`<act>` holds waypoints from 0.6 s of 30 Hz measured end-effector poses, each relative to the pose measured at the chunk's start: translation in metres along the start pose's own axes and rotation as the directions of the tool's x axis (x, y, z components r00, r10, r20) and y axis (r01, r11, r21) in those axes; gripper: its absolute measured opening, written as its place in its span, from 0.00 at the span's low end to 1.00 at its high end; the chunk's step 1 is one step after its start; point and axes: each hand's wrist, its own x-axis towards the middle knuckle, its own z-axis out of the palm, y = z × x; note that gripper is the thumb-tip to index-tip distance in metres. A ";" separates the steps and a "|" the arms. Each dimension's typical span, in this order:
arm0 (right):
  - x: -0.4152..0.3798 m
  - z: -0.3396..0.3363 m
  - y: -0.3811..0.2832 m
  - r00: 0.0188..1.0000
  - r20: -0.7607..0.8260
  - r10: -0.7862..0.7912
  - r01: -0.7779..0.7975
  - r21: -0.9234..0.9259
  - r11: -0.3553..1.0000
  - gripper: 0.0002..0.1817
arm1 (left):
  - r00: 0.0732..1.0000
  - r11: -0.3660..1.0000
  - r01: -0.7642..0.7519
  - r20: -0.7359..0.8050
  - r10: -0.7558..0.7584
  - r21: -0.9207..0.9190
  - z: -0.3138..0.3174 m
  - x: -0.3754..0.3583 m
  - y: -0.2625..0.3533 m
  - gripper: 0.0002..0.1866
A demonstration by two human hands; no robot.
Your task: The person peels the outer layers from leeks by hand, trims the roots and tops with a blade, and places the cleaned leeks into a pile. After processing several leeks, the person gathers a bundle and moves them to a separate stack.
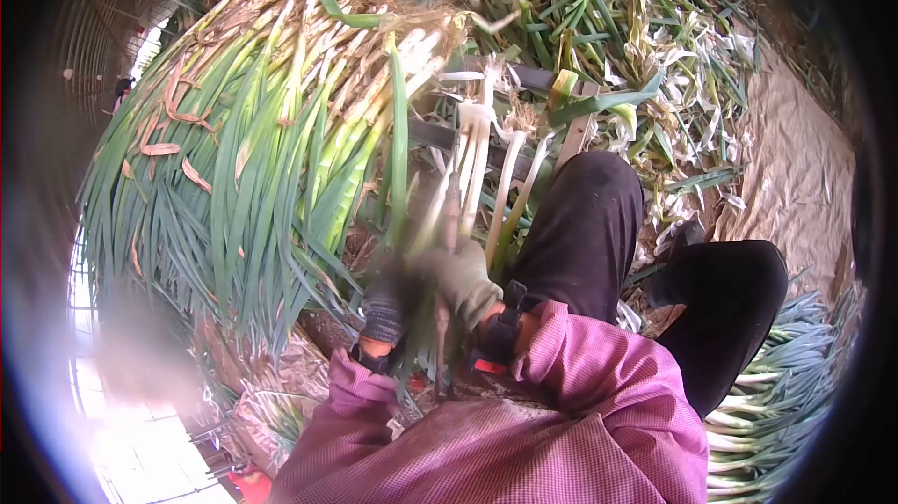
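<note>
My right hand [468, 281], in a pale grey-green glove, is closed around the lower part of some green onions [479, 153]. Their white stalks point away from me, with roots at the far end. Close beside it, my left hand [383, 303] wears a darker glove, and motion smears its fingers. A thin brown rod [442, 326] runs lengthwise between the two hands. Nearest the left hand lies a big heap of unpeeled green onions [281, 158], roots away from me and leaves hanging toward me.
Dark bars [435, 134] of a low frame lie beneath the stalks. Stripped leaves and skins [599, 27] cover the ground ahead and to the right. Peeled green onions [748, 420] are stacked at the lower right, near my bent knee [599, 195]. A brown sheet [790, 148] lies farther right.
</note>
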 end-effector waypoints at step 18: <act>0.001 0.004 -0.003 0.997 0.057 0.061 -0.065 0.077 0.995 0.16 | 0.903 0.503 0.415 0.412 -0.122 -0.758 -0.039 -0.010 -0.003 0.18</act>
